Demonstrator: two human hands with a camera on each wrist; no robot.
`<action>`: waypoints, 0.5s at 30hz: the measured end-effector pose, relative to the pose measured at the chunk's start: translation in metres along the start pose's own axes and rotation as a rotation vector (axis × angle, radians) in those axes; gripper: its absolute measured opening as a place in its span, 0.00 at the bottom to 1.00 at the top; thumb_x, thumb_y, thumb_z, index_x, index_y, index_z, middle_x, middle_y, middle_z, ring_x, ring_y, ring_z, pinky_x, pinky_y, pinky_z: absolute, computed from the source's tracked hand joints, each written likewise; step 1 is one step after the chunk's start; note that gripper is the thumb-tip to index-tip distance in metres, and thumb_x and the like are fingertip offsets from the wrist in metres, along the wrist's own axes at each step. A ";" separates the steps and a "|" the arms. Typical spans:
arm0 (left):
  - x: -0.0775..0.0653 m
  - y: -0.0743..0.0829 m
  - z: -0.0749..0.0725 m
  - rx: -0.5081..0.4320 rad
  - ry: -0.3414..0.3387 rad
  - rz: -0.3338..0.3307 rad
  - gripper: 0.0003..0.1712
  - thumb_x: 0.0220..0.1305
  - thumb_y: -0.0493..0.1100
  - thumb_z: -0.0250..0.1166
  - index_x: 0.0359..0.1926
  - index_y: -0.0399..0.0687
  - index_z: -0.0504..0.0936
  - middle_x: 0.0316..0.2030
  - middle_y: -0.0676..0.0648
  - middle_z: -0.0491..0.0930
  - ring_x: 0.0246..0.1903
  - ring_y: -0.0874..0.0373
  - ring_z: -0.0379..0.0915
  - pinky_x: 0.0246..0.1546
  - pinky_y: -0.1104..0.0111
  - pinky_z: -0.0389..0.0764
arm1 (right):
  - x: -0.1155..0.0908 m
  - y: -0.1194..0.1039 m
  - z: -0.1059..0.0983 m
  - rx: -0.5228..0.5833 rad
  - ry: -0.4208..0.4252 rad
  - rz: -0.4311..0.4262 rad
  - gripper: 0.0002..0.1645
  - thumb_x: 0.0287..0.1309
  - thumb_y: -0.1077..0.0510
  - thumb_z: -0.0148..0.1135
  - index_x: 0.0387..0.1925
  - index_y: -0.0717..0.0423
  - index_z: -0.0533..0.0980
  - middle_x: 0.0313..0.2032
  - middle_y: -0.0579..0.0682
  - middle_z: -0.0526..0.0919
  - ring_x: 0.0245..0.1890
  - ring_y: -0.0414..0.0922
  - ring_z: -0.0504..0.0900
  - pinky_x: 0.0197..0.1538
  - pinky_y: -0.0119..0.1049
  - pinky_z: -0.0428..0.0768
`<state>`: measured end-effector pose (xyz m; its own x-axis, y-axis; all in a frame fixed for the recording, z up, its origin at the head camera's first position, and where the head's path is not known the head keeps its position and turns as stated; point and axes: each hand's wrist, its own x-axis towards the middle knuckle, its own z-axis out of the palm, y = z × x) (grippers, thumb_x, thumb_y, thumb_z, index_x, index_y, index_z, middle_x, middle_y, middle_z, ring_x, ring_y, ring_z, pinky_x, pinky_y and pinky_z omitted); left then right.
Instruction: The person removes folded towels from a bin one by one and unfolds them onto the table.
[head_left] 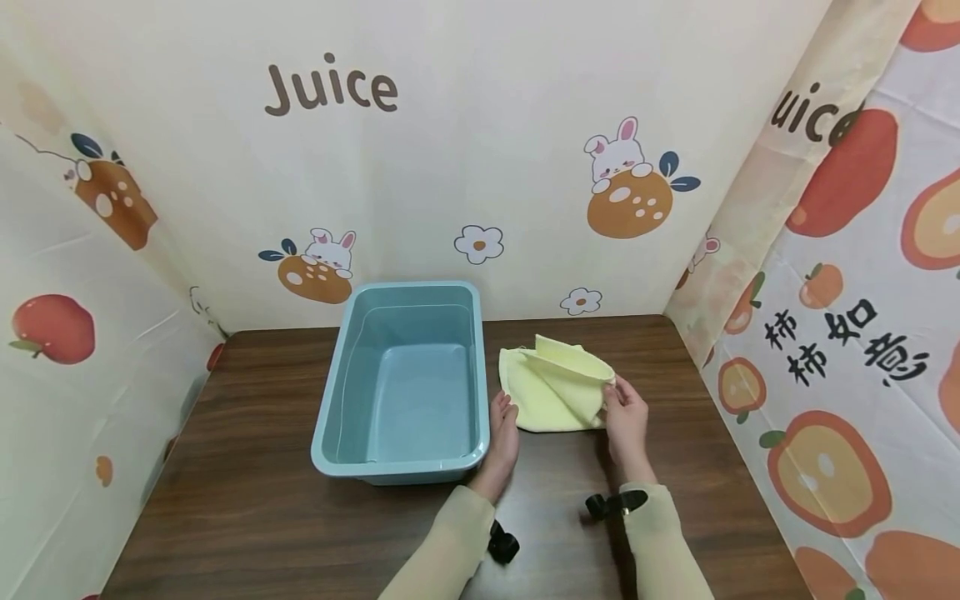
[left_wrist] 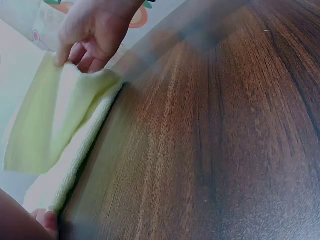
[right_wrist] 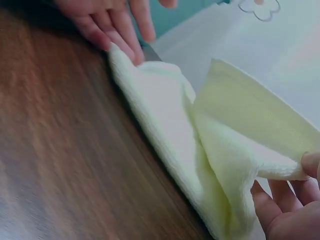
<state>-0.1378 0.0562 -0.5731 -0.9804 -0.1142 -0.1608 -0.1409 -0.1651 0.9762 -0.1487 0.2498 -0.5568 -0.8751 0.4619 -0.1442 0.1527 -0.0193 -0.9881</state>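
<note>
A pale yellow towel (head_left: 551, 396), partly folded, lies on the table to the right of a blue plastic basin (head_left: 330, 417). My right hand (head_left: 627, 421) pinches the towel's right edge between thumb and fingers and lifts that layer, which stands up in a loose fold in the right wrist view. Between the basin and the towel is my left hand (head_left: 504, 442). Its fingers (right_wrist: 125, 30) look fairly straight, and their tips touch the towel's near left corner. In the left wrist view the towel (left_wrist: 35, 120) slants between both hands, its lower layer flat on the wood.
The dark wooden table (head_left: 247, 467) meets a printed cloth backdrop (head_left: 465, 158) behind the basin and towel. Printed cloth also hangs at the left and right sides. A small black device (head_left: 504, 543) is strapped to each wrist.
</note>
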 end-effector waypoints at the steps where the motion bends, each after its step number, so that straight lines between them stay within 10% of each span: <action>1: 0.000 -0.001 0.000 0.001 -0.004 -0.005 0.31 0.72 0.36 0.47 0.71 0.24 0.55 0.66 0.25 0.61 0.66 0.33 0.57 0.66 0.45 0.59 | 0.002 -0.001 -0.002 0.017 0.010 0.017 0.23 0.74 0.59 0.52 0.66 0.60 0.71 0.60 0.60 0.76 0.47 0.38 0.79 0.42 0.25 0.80; 9: -0.002 0.002 -0.001 0.020 -0.025 -0.013 0.31 0.73 0.37 0.46 0.71 0.23 0.52 0.67 0.25 0.58 0.67 0.31 0.54 0.67 0.44 0.58 | 0.019 -0.001 -0.025 0.271 0.088 0.118 0.24 0.74 0.58 0.52 0.68 0.59 0.70 0.60 0.55 0.76 0.51 0.42 0.79 0.40 0.30 0.83; 15: -0.018 0.033 -0.002 0.014 -0.051 -0.007 0.31 0.73 0.34 0.44 0.69 0.18 0.51 0.66 0.22 0.57 0.67 0.28 0.53 0.66 0.43 0.57 | 0.032 -0.004 -0.051 0.482 0.170 0.223 0.22 0.73 0.56 0.53 0.64 0.54 0.73 0.60 0.48 0.73 0.56 0.41 0.74 0.39 0.29 0.81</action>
<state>-0.1246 0.0506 -0.5388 -0.9851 -0.0628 -0.1600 -0.1490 -0.1522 0.9771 -0.1543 0.3102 -0.5546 -0.7536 0.5357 -0.3809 0.0629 -0.5181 -0.8530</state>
